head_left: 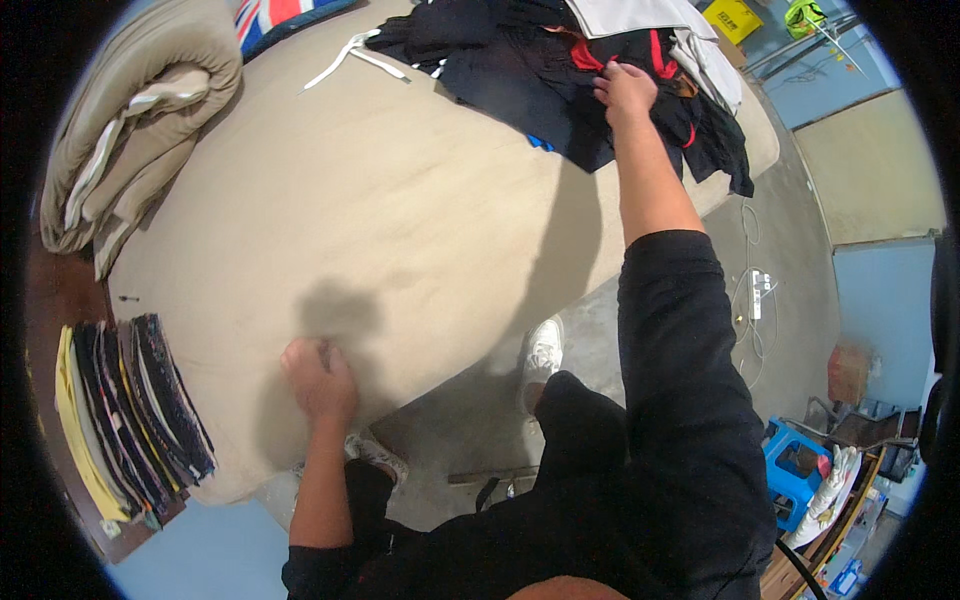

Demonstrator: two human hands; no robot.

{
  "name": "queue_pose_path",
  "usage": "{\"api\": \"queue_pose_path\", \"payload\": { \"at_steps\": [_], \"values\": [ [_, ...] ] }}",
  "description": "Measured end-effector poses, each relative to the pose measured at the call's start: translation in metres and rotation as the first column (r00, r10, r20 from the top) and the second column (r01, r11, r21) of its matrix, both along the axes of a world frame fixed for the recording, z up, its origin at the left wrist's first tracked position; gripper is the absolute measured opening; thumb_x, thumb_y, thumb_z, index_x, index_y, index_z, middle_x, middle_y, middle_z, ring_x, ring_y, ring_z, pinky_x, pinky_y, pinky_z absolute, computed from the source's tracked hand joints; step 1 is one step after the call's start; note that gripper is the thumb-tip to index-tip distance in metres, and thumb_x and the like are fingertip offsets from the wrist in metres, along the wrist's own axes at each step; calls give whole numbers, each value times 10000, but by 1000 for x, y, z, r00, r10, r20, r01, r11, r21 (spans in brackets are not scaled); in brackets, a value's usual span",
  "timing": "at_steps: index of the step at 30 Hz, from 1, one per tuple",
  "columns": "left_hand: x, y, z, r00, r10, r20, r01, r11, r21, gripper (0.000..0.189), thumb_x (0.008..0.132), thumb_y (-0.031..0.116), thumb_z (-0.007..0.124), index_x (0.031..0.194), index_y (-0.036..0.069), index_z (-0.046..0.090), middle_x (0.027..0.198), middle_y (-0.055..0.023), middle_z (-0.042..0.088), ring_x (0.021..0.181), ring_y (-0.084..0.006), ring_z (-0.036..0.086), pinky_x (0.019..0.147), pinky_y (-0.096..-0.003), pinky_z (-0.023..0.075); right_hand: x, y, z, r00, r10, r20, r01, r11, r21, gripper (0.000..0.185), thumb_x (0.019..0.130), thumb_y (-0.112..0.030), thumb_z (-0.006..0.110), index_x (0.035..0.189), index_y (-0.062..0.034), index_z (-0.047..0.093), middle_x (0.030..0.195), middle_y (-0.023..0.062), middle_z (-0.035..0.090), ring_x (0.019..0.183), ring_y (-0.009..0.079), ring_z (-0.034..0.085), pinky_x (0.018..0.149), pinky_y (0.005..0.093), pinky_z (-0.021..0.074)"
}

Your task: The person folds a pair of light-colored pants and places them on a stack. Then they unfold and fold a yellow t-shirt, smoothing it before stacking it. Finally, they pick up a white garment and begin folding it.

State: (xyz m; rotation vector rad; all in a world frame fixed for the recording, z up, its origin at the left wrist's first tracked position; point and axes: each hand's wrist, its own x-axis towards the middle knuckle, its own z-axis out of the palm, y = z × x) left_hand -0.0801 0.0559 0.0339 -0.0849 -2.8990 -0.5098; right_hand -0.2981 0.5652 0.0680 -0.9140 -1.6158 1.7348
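A heap of dark clothes [517, 90], some with red trim, lies on the beige covered mattress [420, 210] at the far side. My right hand [628, 91] reaches over the heap, its fingertips beside a red strip [589, 56]. Whether the fingers pinch any cloth is hidden. Above the near part of the mattress is my left hand [322, 379], fingers curled in and nothing visible in them. Light grey garments [645, 16] rest on top of the heap. White drawstrings [352, 60] trail from a dark garment onto the mattress.
A row of folded clothes [131, 420] stands at the mattress's left end, near a rolled beige quilt [157, 112]. A Union Jack-patterned cushion [277, 22] is behind. On the floor at right are a power strip [756, 295] with cables and a blue plastic stool [791, 472].
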Motion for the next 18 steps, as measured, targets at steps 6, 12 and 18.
{"api": "queue_pose_path", "payload": {
  "at_steps": [6,12,18],
  "values": [
    [0,-1,7,998,-37,56,36,999,25,191,747,100,597,882,20,488,934,-179,493,938,-370,467,838,-452,364,9,93,17,907,-311,284,2,679,735,529,759,-247,716,1229,-55,567,1112,170,604,1027,332,589,883,357,461],
    [0,1,10,999,-48,10,48,998,28,176,741,64,583,871,21,474,905,-183,483,895,-373,465,799,-454,365,-6,112,37,766,-337,547,-333,520,787,616,770,-390,674,1309,-146,504,1481,179,189,1288,366,374,1044,392,357],
    [-3,1,11,998,-61,-25,62,997,35,149,770,82,562,862,13,467,881,-195,466,867,-391,452,777,-468,360,-27,131,42,670,-438,599,-518,303,800,597,782,-418,664,1268,-104,520,1398,203,341,1249,336,428,1017,399,385]
  ]
}}
